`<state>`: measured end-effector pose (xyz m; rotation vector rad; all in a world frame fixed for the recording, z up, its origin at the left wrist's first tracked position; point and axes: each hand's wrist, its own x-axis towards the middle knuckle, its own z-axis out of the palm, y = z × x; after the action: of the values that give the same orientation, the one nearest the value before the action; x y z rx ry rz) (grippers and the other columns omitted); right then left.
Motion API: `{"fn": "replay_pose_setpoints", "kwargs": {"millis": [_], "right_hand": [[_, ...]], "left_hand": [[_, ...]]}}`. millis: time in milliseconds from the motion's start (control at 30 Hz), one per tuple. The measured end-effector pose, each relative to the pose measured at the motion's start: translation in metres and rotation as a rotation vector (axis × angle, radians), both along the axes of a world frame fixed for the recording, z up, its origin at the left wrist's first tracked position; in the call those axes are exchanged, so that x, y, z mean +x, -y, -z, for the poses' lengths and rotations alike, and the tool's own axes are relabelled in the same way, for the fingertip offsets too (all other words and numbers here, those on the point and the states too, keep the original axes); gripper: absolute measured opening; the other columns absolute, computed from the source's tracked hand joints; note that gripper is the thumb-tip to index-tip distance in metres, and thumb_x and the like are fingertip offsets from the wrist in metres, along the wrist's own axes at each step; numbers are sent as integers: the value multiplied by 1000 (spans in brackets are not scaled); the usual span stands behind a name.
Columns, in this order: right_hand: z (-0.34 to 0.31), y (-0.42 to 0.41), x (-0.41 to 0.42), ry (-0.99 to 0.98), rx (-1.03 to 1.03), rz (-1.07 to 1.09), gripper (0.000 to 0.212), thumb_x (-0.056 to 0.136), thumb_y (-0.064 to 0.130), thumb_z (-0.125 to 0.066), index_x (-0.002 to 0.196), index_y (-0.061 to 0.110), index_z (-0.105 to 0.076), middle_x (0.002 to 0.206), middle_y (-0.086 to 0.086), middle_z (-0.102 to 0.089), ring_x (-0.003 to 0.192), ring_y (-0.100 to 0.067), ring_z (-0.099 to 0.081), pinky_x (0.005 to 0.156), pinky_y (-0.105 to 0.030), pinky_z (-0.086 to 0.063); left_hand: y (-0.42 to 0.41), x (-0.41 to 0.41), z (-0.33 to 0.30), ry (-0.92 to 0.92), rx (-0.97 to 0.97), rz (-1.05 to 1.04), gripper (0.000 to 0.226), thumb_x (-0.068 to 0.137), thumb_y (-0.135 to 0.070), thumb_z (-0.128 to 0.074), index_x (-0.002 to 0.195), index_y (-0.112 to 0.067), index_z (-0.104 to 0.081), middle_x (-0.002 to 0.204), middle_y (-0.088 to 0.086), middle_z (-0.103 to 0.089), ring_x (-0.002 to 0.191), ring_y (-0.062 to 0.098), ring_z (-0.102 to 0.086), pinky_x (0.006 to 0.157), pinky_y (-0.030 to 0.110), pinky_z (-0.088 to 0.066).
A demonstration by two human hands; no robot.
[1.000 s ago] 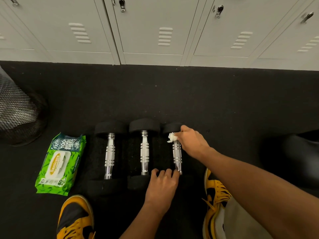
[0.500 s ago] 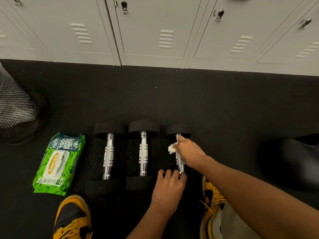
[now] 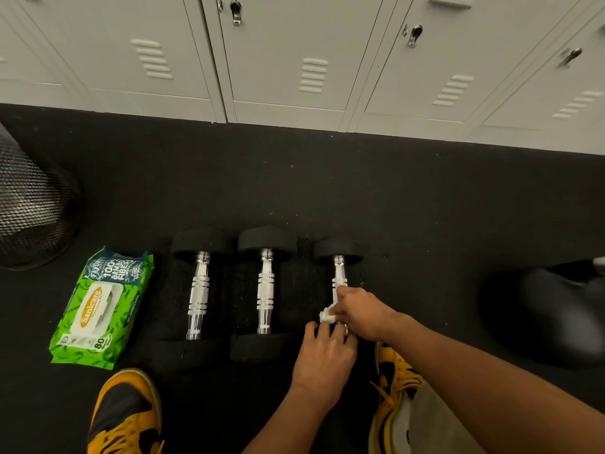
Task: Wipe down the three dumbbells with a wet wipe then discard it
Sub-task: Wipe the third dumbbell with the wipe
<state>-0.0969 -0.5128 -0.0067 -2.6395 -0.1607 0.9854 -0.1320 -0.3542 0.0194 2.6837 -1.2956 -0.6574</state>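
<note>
Right hand point(image 3: 358, 314) pinches the wet wipe point(image 3: 328, 317) against dumbbell 3's handle point(image 3: 339, 279); left hand point(image 3: 324, 353) grips its near end, bare floor point(image 3: 425, 224) at frame right.

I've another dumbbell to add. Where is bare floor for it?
Free: the black floor between the lockers and the dumbbell row. Crowded: wipes pack left, both hands at the rightmost dumbbell.

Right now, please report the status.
Right hand rubs crumpled white wet wipe on rightmost chrome-handled black dumbbell. Left hand steadies its near end. Nothing obstructs.
</note>
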Motion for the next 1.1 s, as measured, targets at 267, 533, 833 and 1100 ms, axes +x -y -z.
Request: {"fn": "replay_pose_setpoints", "kwargs": {"millis": [267, 533, 833, 1100], "right_hand": [[-1, -6, 2, -108, 60, 9, 26, 97, 26, -57, 118, 19, -70, 97, 10, -42, 92, -8, -46, 78, -25, -41], [-2, -5, -7, -145, 139, 119, 25, 96, 20, -56, 114, 21, -73, 98, 12, -46, 96, -7, -45, 87, -26, -41], [-13, 5, 6, 110, 186, 631, 27, 93, 18, -64, 120, 20, -71, 109, 5, -63, 93, -3, -57, 78, -7, -38], [0, -8, 37, 228, 185, 1095, 17, 93, 11, -63, 105, 13, -75, 115, -2, -70, 117, -17, -57, 98, -20, -39]], "left_hand": [[-12, 4, 3, -10, -6, -9, 56, 88, -17, -63, 139, -14, -41, 138, 15, -47, 125, 34, -45, 110, 54, -27], [-17, 5, 6, -9, -35, -53, 56, 86, -20, -68, 136, -16, -44, 132, 10, -54, 121, 29, -51, 110, 53, -27], [-23, 7, 12, 6, -47, -82, 55, 79, -18, -73, 130, -17, -53, 108, 6, -64, 102, 26, -62, 103, 54, -37], [-24, 11, 9, -12, -5, -77, 62, 85, -16, -68, 141, -17, -40, 125, 9, -56, 117, 27, -53, 112, 55, -24]]}}
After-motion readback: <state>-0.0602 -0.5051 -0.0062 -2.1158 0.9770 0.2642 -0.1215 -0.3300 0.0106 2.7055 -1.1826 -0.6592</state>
